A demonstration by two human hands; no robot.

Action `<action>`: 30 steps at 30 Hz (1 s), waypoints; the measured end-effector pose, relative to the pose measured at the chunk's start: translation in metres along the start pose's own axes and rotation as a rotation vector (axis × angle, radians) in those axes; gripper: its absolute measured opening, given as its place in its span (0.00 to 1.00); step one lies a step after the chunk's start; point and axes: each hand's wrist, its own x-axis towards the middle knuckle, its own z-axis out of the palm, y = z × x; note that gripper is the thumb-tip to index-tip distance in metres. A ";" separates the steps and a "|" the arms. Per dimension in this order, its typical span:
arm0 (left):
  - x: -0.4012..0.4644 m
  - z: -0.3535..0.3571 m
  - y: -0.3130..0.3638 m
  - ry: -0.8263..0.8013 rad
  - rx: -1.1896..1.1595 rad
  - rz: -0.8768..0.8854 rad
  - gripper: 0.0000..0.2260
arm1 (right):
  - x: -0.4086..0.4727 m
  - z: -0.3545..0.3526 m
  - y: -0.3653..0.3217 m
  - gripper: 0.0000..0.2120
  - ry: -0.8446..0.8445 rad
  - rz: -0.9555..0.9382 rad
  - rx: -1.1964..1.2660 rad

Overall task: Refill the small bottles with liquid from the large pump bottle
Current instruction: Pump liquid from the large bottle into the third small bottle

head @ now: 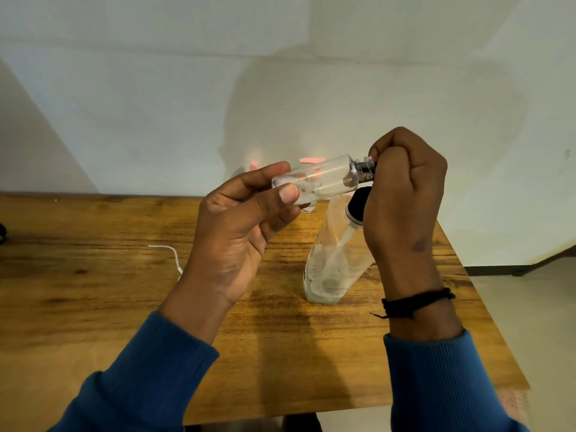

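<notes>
My left hand (246, 219) holds a small clear bottle (321, 179) on its side above the table, thumb and fingers around its base. My right hand (402, 194) is closed around the dark pump head (364, 168) at the small bottle's neck. The large clear pump bottle (333, 260) is tilted on the wooden table (93, 260), its black collar (358, 204) against my right palm and a little whitish liquid pooled at its bottom. Its dip tube shows through the wall.
A pink object (311, 159) lies behind the small bottle by the wall, partly hidden. A white cord (170, 254) curls on the table left of my left wrist. The table's right edge (486, 307) drops to a tiled floor. A white wall stands right behind the table.
</notes>
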 end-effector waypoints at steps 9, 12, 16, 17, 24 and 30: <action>-0.001 -0.001 -0.001 -0.009 -0.007 0.000 0.12 | 0.001 0.000 0.000 0.10 -0.018 0.025 0.027; -0.001 -0.001 0.000 -0.020 -0.015 0.002 0.13 | 0.000 0.000 -0.001 0.10 -0.014 0.024 0.022; 0.000 -0.002 0.000 -0.008 -0.010 0.000 0.13 | -0.002 0.003 -0.001 0.10 -0.026 0.053 0.084; 0.000 -0.003 0.000 -0.008 -0.012 -0.002 0.13 | -0.002 0.003 -0.001 0.10 -0.030 0.048 0.073; 0.001 -0.001 -0.001 -0.008 -0.007 -0.001 0.12 | -0.001 0.003 -0.001 0.10 -0.009 0.055 0.073; 0.000 -0.001 0.000 -0.016 -0.014 -0.005 0.14 | 0.000 0.000 -0.002 0.10 -0.011 0.017 0.013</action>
